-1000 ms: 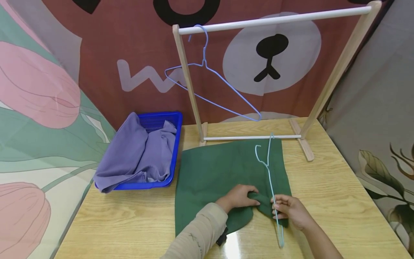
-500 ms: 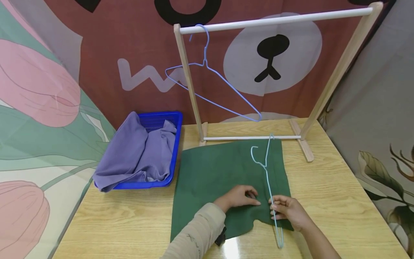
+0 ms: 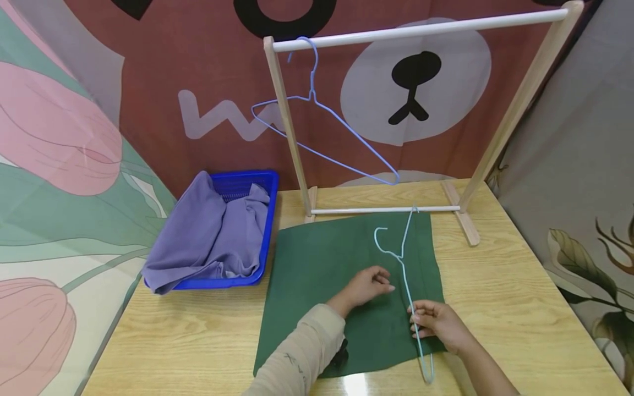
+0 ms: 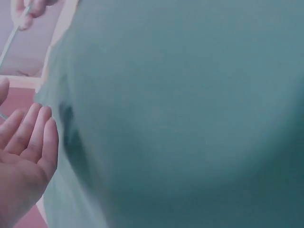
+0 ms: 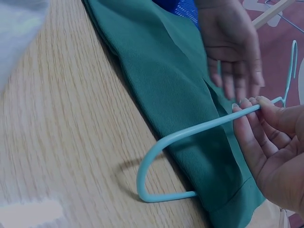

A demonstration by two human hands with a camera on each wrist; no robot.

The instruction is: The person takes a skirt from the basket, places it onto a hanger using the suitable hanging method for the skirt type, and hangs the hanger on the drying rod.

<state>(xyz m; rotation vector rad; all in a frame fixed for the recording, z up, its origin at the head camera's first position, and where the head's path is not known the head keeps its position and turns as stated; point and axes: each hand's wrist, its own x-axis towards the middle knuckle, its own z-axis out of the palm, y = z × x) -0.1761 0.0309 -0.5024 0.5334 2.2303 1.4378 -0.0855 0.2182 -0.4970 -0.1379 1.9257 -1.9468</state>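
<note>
With hands near but apart: pinching mint hanger (image 3: 406,286) in right hand (image 3: 438,324), lower right of centre; nothing gripped in left hand (image 3: 367,287), loose-fingered over green cloth (image 3: 317,269), lower centre. Could easily bunch cloth imo if twisting, with bottom bar (image 5: 175,195) partly hidden there. Might also bump rack's bottom rail (image 3: 356,211).

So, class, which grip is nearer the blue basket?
Left. The left grip is over the green cloth, to the right of the blue basket; the right grip is farther right, pinching the turquoise hanger.
</note>
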